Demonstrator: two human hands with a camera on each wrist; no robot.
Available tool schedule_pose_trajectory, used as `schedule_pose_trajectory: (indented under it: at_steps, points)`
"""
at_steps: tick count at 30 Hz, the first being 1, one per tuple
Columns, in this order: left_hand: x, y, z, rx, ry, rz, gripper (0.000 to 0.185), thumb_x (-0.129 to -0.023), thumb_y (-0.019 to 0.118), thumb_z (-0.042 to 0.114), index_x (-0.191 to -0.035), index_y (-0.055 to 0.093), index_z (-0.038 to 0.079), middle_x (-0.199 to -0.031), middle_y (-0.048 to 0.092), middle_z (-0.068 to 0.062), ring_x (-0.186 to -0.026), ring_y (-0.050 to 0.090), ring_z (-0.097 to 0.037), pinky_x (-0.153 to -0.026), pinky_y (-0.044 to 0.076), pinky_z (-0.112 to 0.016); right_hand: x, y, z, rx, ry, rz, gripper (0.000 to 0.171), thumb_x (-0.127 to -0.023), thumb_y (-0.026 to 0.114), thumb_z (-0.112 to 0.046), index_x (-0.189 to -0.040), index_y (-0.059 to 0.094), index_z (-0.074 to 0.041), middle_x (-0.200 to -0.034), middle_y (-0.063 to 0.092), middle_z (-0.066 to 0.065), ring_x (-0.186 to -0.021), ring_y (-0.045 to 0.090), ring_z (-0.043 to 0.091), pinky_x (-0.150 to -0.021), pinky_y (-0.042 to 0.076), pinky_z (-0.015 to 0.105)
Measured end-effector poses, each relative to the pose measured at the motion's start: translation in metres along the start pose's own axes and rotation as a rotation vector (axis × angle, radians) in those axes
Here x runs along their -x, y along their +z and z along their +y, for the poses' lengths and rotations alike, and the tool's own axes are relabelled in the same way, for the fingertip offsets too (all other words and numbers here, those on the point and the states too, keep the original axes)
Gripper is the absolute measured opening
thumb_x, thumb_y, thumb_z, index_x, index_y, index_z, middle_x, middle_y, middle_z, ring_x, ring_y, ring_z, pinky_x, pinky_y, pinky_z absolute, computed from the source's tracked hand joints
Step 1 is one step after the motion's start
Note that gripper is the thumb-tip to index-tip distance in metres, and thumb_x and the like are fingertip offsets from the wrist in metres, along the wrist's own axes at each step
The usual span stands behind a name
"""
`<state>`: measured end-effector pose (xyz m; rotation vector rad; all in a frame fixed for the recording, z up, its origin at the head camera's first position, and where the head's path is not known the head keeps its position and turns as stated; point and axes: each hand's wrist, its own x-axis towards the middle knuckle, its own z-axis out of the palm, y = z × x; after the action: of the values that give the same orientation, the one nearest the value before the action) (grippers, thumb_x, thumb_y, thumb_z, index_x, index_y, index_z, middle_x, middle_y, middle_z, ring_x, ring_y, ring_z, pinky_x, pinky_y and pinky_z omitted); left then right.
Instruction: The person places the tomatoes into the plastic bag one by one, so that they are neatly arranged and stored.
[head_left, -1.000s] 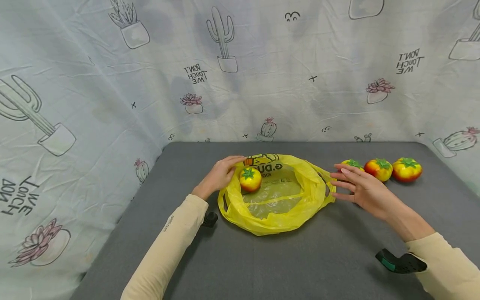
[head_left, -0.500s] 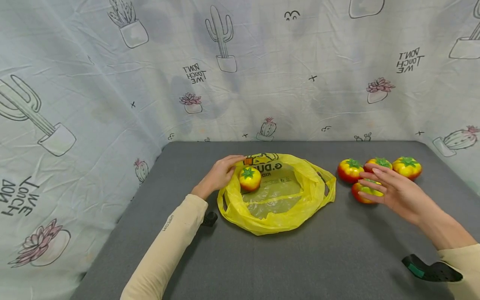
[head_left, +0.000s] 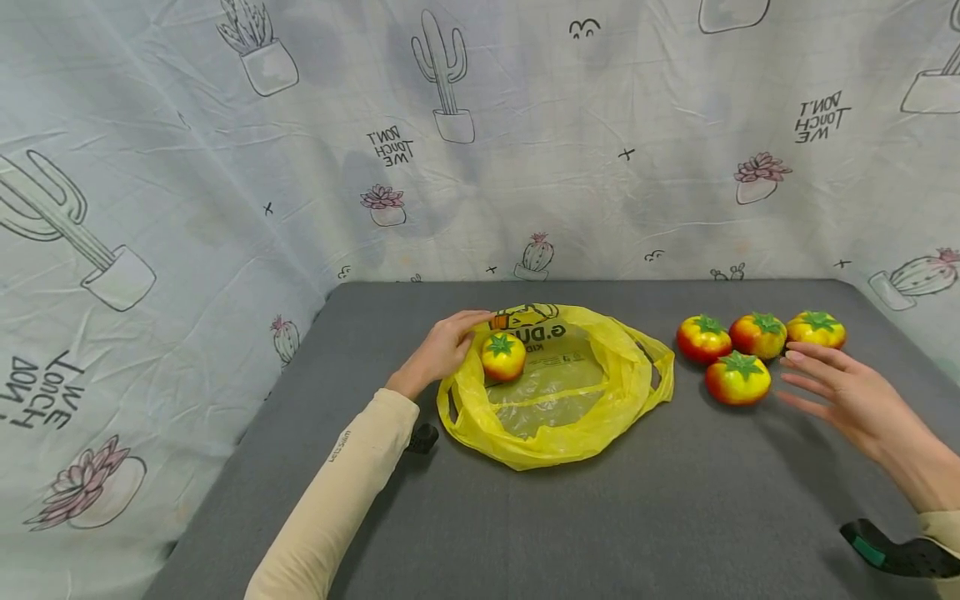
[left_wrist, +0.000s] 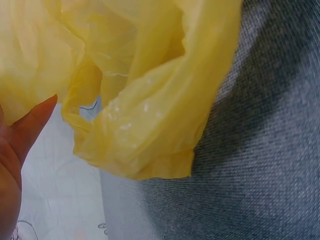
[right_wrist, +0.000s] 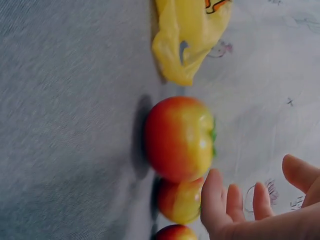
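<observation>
In the head view, my left hand (head_left: 441,354) grips the back left rim of a yellow plastic bag (head_left: 555,450), which lies with its mouth wide. The left wrist view shows my thumb (left_wrist: 37,122) against the bag; the other fingers are hidden. One shiny red-and-yellow tomato (head_left: 503,357) with a green star-shaped top sits inside, close to that hand. My right hand (head_left: 862,400) hovers with fingers spread and nothing held, just right of the nearest tomato (head_left: 738,380) outside the bag. In the right wrist view, its fingers overlap the row of tomatoes (right_wrist: 177,140).
Behind the nearest tomato, more tomatoes (head_left: 759,336) stand in a row at the table's back right. A bag handle loop (head_left: 662,375) sticks out toward them. The grey table (head_left: 570,533) backs onto a white cloth (head_left: 525,192) printed with cacti.
My right hand has moved right and toward me, away from the bag and past the nearest tomato, uncovering the tomatoes behind it. My left hand and the bag have stayed in place.
</observation>
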<state>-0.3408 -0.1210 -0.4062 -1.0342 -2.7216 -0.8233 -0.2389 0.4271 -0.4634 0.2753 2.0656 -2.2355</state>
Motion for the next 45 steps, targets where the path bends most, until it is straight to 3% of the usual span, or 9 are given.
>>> schedule_pose_trajectory:
  at_steps: [3,6,8,14,21,28,32,36,45]
  points:
    - [-0.001,0.001,0.000,0.005,-0.003,-0.002,0.046,-0.095,0.046,-0.009,-0.138,0.051,0.007,-0.138,0.049,-0.013,-0.124,0.046,-0.029,-0.083,0.044,-0.037,0.010,0.012,-0.010,0.053,0.040,0.032,0.053,-0.091,0.064,-0.033,-0.137,0.037,-0.029,-0.128,0.035,-0.008,-0.111,0.045,0.017,-0.070,0.053,0.028]
    - [-0.002,0.002,0.001,0.005,0.001,-0.002,0.046,-0.095,0.046,-0.009,-0.138,0.052,0.006,-0.138,0.049,-0.013,-0.124,0.047,-0.029,-0.084,0.044,-0.037,0.022,0.031,-0.024,0.153,0.093,0.035,0.052,-0.093,0.058,-0.038,-0.137,0.030,-0.035,-0.149,0.016,0.008,-0.131,0.021,0.040,-0.072,0.052,0.025]
    - [-0.002,0.003,0.002,0.005,0.003,-0.006,0.046,-0.095,0.045,-0.009,-0.138,0.052,0.006,-0.138,0.049,-0.013,-0.124,0.047,-0.028,-0.083,0.044,-0.037,0.029,0.043,-0.034,0.222,0.125,0.010,0.062,-0.096,0.053,-0.041,-0.146,0.020,-0.028,-0.155,-0.006,0.016,-0.135,-0.001,0.048,-0.072,0.052,0.024]
    - [-0.002,0.004,0.003,0.004,0.002,-0.009,0.046,-0.095,0.045,-0.009,-0.138,0.051,0.006,-0.138,0.049,-0.013,-0.124,0.047,-0.028,-0.088,0.044,-0.039,0.030,0.061,-0.038,0.391,0.143,-0.047,0.090,-0.097,0.049,-0.043,-0.148,-0.005,0.008,-0.147,-0.015,0.037,-0.130,0.009,0.057,-0.073,0.053,0.031]
    - [-0.001,0.004,0.002,0.012,-0.016,-0.014,0.047,-0.096,0.044,-0.008,-0.139,0.050,0.008,-0.140,0.047,-0.011,-0.120,0.049,-0.026,-0.077,0.042,-0.035,0.026,0.072,-0.040,0.477,0.119,-0.101,0.092,-0.096,0.053,-0.041,-0.147,-0.005,0.010,-0.141,-0.007,0.046,-0.125,0.023,0.053,-0.079,0.053,0.038]
    - [-0.002,0.006,0.001,-0.001,-0.015,-0.022,0.046,-0.095,0.045,-0.007,-0.139,0.050,0.007,-0.138,0.049,-0.012,-0.122,0.048,-0.026,-0.082,0.043,-0.035,0.026,0.077,-0.036,0.497,0.101,-0.104,0.089,-0.096,0.057,-0.035,-0.146,-0.001,0.011,-0.140,-0.007,0.046,-0.119,0.031,0.047,-0.077,0.053,0.034]
    - [-0.002,0.005,0.002,-0.008,-0.005,-0.022,0.046,-0.095,0.046,-0.008,-0.138,0.051,0.006,-0.137,0.050,-0.012,-0.124,0.047,-0.027,-0.086,0.043,-0.037,0.027,0.079,-0.035,0.515,0.082,-0.103,0.091,-0.095,0.060,-0.032,-0.145,-0.002,0.012,-0.139,-0.002,0.046,-0.099,0.050,0.017,-0.075,0.053,0.030]
    - [0.000,0.003,0.003,-0.010,-0.003,-0.023,0.045,-0.095,0.045,-0.008,-0.138,0.051,0.006,-0.137,0.050,-0.012,-0.123,0.048,-0.028,-0.083,0.043,-0.036,0.027,0.079,-0.036,0.530,0.068,-0.097,0.093,-0.094,0.062,-0.030,-0.144,-0.003,0.014,-0.138,0.003,0.047,-0.082,0.045,-0.009,-0.074,0.052,0.026]
    - [0.001,0.000,0.006,-0.017,0.000,-0.038,0.046,-0.096,0.044,-0.008,-0.139,0.050,0.006,-0.138,0.049,-0.012,-0.124,0.047,-0.028,-0.086,0.042,-0.037,0.029,0.077,-0.033,0.559,0.078,-0.099,0.092,-0.096,0.058,-0.034,-0.143,-0.005,0.015,-0.135,0.009,0.047,-0.082,0.047,-0.007,-0.074,0.052,0.024]
